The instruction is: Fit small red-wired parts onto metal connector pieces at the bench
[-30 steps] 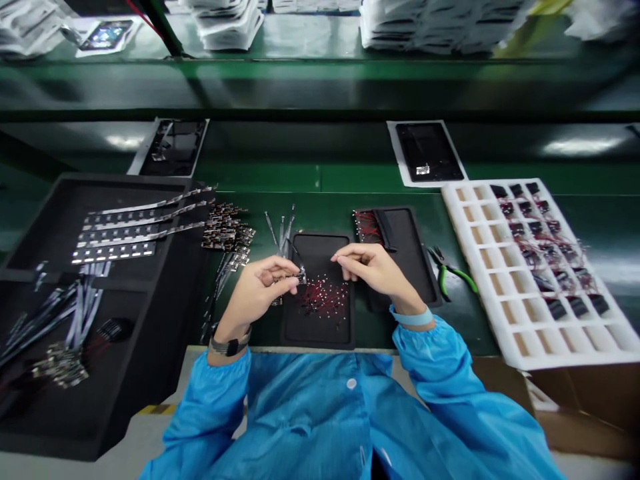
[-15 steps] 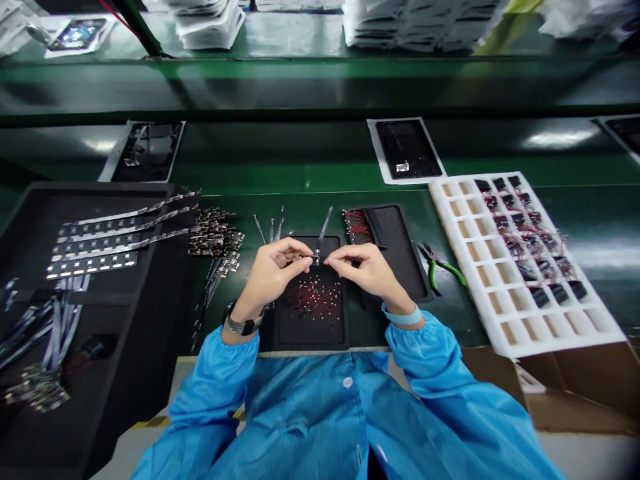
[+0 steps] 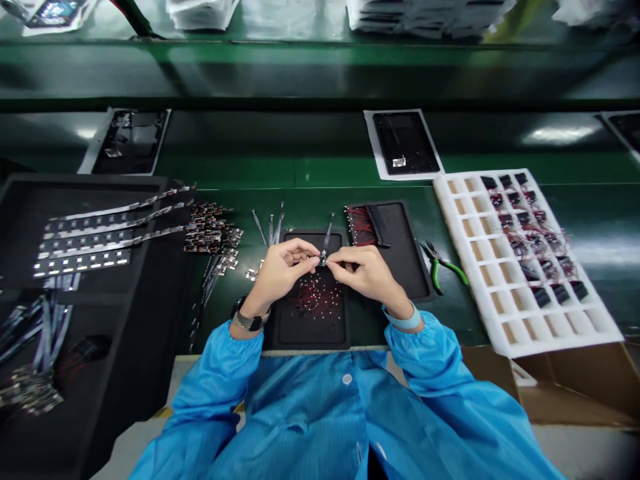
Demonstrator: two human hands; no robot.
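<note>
My left hand (image 3: 286,268) pinches a small circuit board (image 3: 323,257) between thumb and forefinger. A flat ribbon cable (image 3: 328,231) sticks up from that board, away from me. From the other side my right hand (image 3: 367,272) meets the board's right edge, thumb and forefinger pressed together. Whatever is between those right fingertips is too small to make out. Both hands are over a black tray (image 3: 313,337), where a loose pile of small parts with red wires (image 3: 316,297) lies just below my fingers.
Left are stacked circuit boards (image 3: 210,230) and a large black tray (image 3: 150,280) with board strips. Right are another black tray (image 3: 400,233) with red-wired parts, green-handled pliers (image 3: 443,267) and a white compartment tray (image 3: 493,313). Tablet-like panels (image 3: 407,143) lie behind.
The gap between my hands has closed: my right fingertips now touch the board. My left hand and the board have shifted slightly right. The whole view has moved a little.
</note>
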